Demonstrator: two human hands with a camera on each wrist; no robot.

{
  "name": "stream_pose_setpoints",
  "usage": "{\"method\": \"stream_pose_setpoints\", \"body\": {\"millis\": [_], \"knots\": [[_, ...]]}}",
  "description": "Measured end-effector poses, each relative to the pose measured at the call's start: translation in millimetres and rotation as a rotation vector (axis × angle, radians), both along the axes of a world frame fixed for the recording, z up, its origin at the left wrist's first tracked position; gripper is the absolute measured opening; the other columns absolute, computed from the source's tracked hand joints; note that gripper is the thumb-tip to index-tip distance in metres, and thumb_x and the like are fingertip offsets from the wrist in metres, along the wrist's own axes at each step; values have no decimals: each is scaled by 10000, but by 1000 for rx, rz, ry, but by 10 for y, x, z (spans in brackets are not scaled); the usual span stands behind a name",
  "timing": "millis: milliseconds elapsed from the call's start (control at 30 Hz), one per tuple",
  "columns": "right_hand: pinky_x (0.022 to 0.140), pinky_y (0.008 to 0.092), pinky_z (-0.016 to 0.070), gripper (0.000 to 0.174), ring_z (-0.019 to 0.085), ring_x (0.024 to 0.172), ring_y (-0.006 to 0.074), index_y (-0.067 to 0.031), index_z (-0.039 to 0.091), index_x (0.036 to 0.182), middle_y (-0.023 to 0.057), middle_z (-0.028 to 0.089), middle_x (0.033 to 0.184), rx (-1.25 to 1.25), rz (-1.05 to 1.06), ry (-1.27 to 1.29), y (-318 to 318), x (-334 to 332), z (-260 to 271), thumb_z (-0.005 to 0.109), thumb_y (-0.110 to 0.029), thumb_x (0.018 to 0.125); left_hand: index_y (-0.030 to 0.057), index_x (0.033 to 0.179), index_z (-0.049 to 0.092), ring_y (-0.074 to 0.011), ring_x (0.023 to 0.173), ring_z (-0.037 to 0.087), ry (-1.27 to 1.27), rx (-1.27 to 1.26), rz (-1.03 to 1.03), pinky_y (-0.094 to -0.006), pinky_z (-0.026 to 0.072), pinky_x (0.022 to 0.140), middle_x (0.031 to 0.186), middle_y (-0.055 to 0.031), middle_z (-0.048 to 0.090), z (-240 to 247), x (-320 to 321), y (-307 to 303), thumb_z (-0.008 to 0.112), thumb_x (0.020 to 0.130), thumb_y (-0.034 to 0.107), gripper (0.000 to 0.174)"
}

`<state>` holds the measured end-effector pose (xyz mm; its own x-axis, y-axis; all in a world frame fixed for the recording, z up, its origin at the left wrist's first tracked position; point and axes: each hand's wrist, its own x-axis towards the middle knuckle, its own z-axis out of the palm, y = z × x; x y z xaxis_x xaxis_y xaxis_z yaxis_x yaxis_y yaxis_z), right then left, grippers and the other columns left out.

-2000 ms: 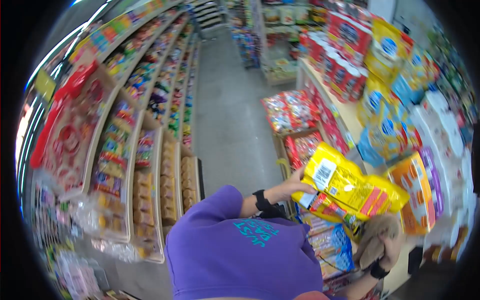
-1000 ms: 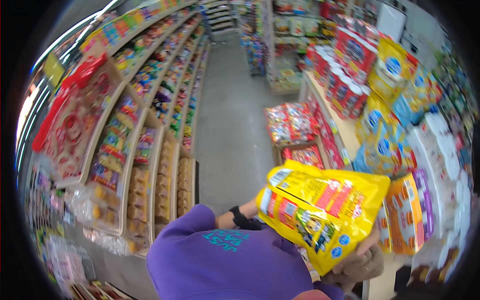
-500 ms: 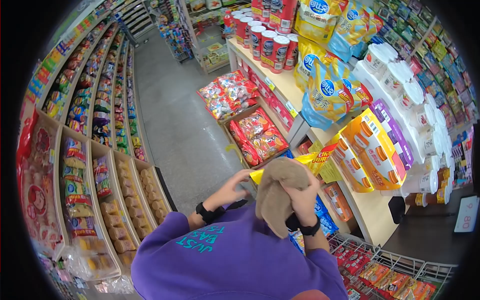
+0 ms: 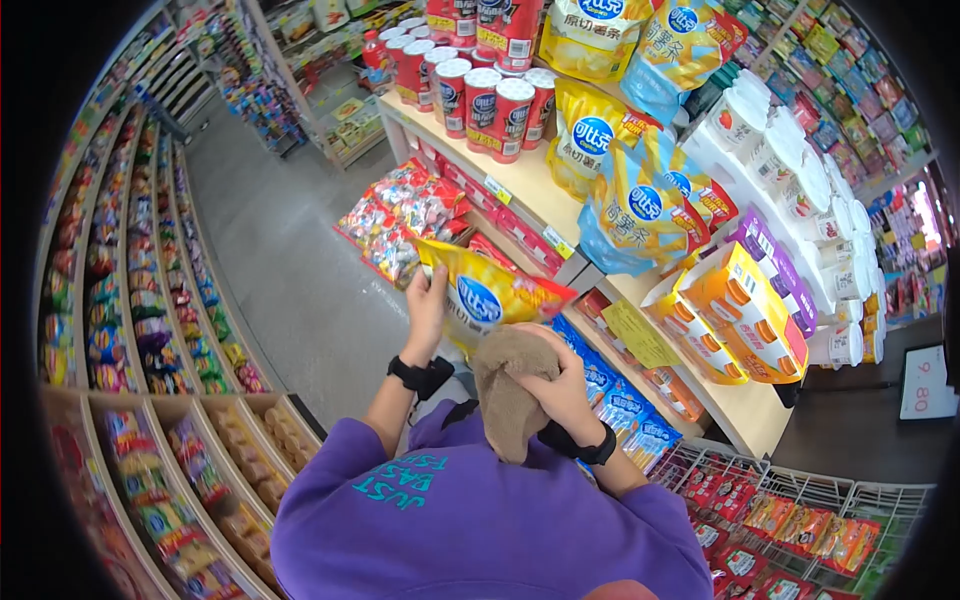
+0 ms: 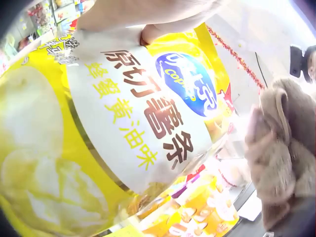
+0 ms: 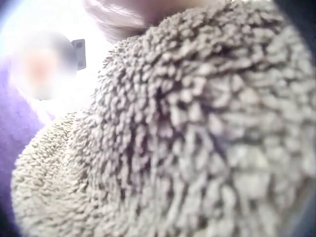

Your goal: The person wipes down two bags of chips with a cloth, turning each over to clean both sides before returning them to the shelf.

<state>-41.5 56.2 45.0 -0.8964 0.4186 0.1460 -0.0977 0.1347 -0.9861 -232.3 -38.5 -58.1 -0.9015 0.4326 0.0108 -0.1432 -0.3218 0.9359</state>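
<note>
A yellow bag of potato fries (image 4: 478, 298) is held up in front of the chest, its blue logo facing up in the head view. My left hand (image 4: 427, 305) grips the bag at its left edge, thumb over the front. In the left wrist view the left hand (image 5: 148, 17) lies along the top of the bag (image 5: 143, 113), whose printed front fills much of the picture. My right hand (image 4: 566, 390) clutches a brown fleecy cloth (image 4: 515, 395) close beside the bag's right end. The cloth (image 6: 187, 128) nearly fills the right wrist view.
Right of me a wooden shelf (image 4: 735, 405) carries upright yellow and blue bags (image 4: 645, 205), red canisters (image 4: 482, 115), orange packs (image 4: 745, 315) and white tubs (image 4: 840, 220). Bags of candy (image 4: 405, 215) are stacked below. A wire rack (image 4: 800, 490) stands front right, snack shelves (image 4: 150, 280) left.
The bag has turned from its printed back to its logo side. My left hand lost contact or nearly so, then gripped its left edge. The view has swung right; the cloth stays in my right hand.
</note>
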Motion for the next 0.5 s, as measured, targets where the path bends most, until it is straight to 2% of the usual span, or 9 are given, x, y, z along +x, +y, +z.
{"method": "stream_pose_setpoints", "body": {"millis": [33, 100, 233, 333, 400, 467, 500], "knots": [[920, 304, 393, 485, 532, 1055, 207, 3, 553, 1105, 107, 556, 1131, 2, -22, -8, -10, -82, -58, 651, 23, 630, 20, 1005, 548, -65, 794, 545, -7, 22, -3, -233, 440, 704, 917, -12, 604, 17, -229, 85, 506, 915, 169, 179], [919, 301, 393, 475, 524, 1063, 183, 1, 542, 1122, 87, 554, 1138, -213, -111, -97, -33, -216, -184, 645, 19, 659, 17, 992, 544, -58, 779, 532, -26, 48, -23, -219, 430, 696, 889, -7, 600, 53, -649, 308, 503, 916, 172, 177], [907, 297, 401, 465, 522, 1058, 167, 2, 533, 1132, 71, 559, 1130, -204, -230, -144, -71, -443, -232, 645, 6, 680, 14, 1045, 543, -63, 842, 529, 9, 240, -163, -223, 425, 728, 948, -4, 596, 233, -1251, 1038, 499, 917, 171, 207], [892, 292, 410, 460, 531, 1044, 164, 3, 532, 1131, 75, 566, 1119, -204, -400, -173, -124, -581, -197, 643, 12, 685, 19, 1081, 536, -78, 851, 539, 57, 267, -253, -228, 426, 734, 957, -6, 595, 385, -1478, 1590, 501, 916, 179, 232], [885, 292, 415, 474, 538, 1031, 169, 7, 529, 1134, 83, 572, 1110, -228, -533, -169, -165, -662, -162, 644, 26, 675, 6, 1090, 522, -79, 835, 543, 68, 242, -338, -230, 430, 737, 939, -10, 604, 178, -1695, 2014, 525, 898, 169, 251], [883, 292, 416, 477, 541, 1025, 172, 8, 527, 1138, 84, 574, 1105, -248, -608, -155, -216, -710, -207, 646, 25, 677, -10, 1148, 467, -153, 930, 540, 181, 178, -434, -284, 417, 822, 1040, -85, 578, -36, -1754, 2331, 578, 845, 129, 351], [880, 291, 418, 480, 544, 1020, 174, 9, 524, 1142, 86, 575, 1100, -264, -669, -142, -240, -728, -223, 648, 24, 678, -10, 1148, 467, -153, 930, 540, 177, 177, -445, -284, 417, 822, 1040, -85, 578, -170, -1735, 2407, 578, 845, 129, 351]]}}
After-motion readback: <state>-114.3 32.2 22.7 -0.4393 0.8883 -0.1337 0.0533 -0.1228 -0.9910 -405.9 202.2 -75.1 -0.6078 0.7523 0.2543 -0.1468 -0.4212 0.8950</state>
